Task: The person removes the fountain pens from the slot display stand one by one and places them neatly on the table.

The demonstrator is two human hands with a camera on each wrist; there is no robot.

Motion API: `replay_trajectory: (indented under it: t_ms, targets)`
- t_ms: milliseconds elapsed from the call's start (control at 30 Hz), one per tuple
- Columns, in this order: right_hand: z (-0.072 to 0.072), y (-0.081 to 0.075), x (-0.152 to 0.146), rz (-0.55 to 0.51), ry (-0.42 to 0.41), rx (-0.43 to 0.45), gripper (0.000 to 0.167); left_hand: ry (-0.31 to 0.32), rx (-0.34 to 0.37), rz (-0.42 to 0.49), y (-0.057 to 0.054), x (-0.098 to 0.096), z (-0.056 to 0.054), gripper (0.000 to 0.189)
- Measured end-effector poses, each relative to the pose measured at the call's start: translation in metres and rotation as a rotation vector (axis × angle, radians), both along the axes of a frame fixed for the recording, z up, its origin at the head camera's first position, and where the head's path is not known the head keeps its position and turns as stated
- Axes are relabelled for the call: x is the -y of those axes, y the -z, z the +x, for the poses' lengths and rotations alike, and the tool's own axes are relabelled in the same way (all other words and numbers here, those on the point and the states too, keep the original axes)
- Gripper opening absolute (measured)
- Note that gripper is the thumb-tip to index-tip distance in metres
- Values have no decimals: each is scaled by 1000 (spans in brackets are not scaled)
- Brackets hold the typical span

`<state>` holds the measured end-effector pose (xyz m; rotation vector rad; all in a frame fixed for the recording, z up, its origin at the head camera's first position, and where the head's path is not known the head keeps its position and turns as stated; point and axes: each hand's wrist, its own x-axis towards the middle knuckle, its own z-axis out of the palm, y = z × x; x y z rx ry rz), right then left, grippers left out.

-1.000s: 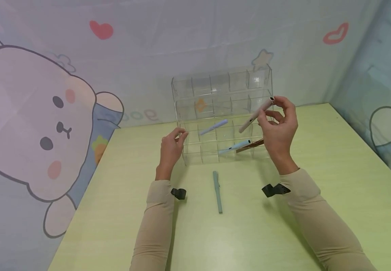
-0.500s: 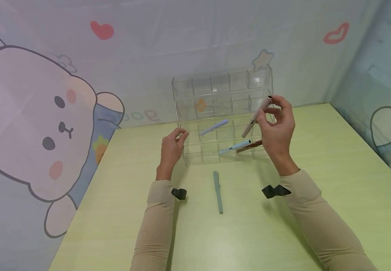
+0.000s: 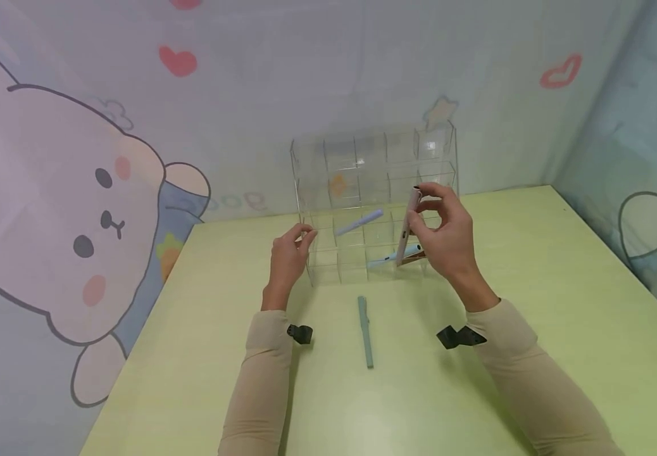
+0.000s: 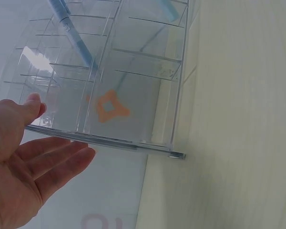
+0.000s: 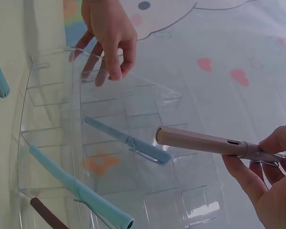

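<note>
A clear acrylic rack (image 3: 357,170) with several tiers of compartments stands by the back wall. My left hand (image 3: 287,259) grips its left side panel, thumb (image 4: 34,106) on one face and fingers behind. My right hand (image 3: 449,239) pinches a beige-pink pen (image 5: 195,142) near its clip end, held steeply in front of the rack's lower right tiers. A lavender-blue pen (image 3: 361,221) leans in a middle compartment. Below it, a light blue pen (image 5: 78,188) and a brown pen (image 5: 47,213) lean in the lowest tier; my right hand partly hides the brown one.
A sage green pen (image 3: 365,332) lies on the pale yellow-green table (image 3: 192,354) in front of the rack, between my forearms. Behind the rack hangs a cartoon-printed cloth (image 3: 237,95). Another printed cloth (image 3: 653,158) borders the right side.
My right hand has moved left and down with the beige-pink pen, which has turned from slanted to nearly upright. The left hand stays on the rack. The view has tipped slightly upward.
</note>
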<state>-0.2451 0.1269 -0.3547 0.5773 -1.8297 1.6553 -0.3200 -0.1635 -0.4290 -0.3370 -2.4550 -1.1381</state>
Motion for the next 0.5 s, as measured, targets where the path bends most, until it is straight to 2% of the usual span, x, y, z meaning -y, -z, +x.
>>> replay_trajectory:
  t_ms: [133,300,500]
  targets:
    - [3,4,6,111,-41,69,39,-1,1,7,2,0,1,26]
    - [7,6,10,276,-90,220,40,-3,8,4,3,1,1,25]
    - [10,6,17,309,-206,393,42,2,4,3,2,0,-1,26]
